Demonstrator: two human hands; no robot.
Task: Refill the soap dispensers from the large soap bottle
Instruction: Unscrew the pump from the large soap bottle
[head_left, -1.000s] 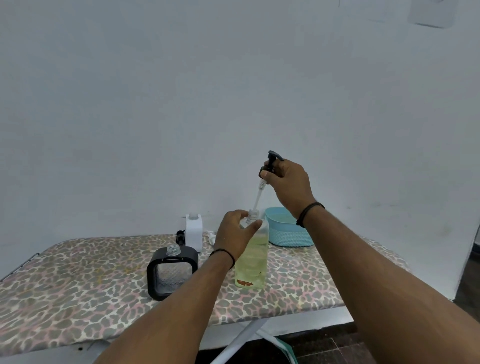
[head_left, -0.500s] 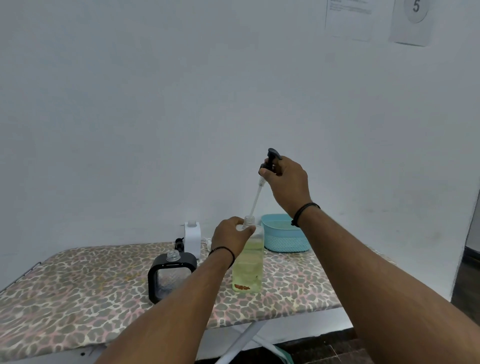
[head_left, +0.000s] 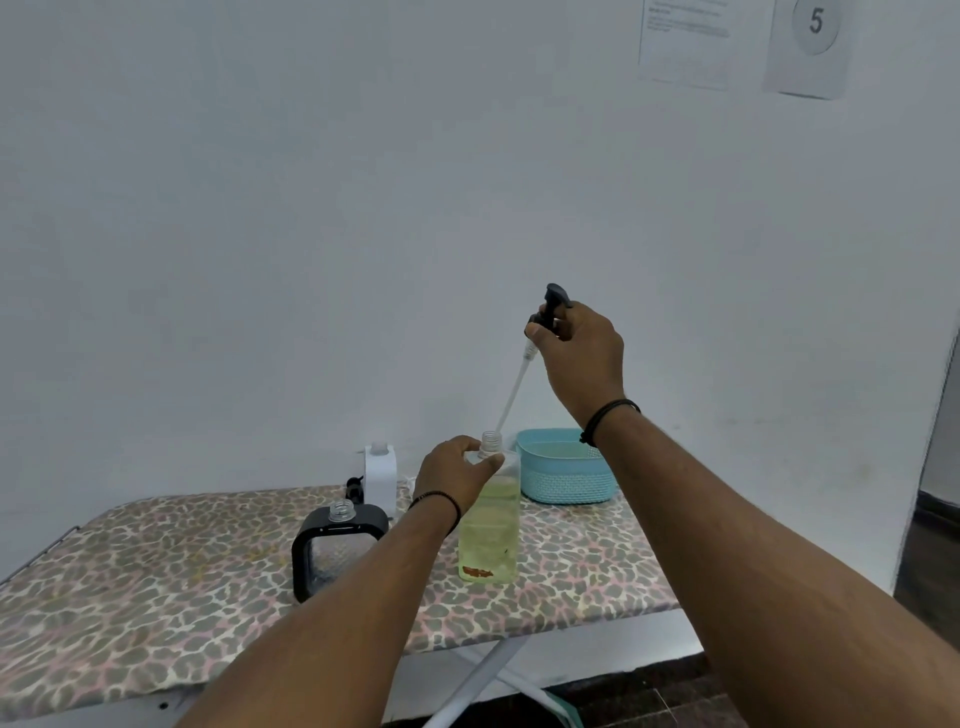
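A tall clear bottle of yellow-green soap stands upright on the leopard-print board. My left hand grips its shoulder just below the open neck. My right hand pinches a black pump head raised above the bottle. The pump's white tube slants down, its tip at the bottle's mouth. To the left stands a black square-framed dispenser with an open clear neck. Behind it stands a white dispenser.
A teal plastic basket sits at the back right against the white wall. A small black pump part lies beside the white dispenser. The board's front edge and its metal legs are below; dark floor shows to the right.
My right hand has lifted the pump head higher, drawing the tube almost out of the bottle. The camera has tilted up a little; the bottle and my left hand stay put.
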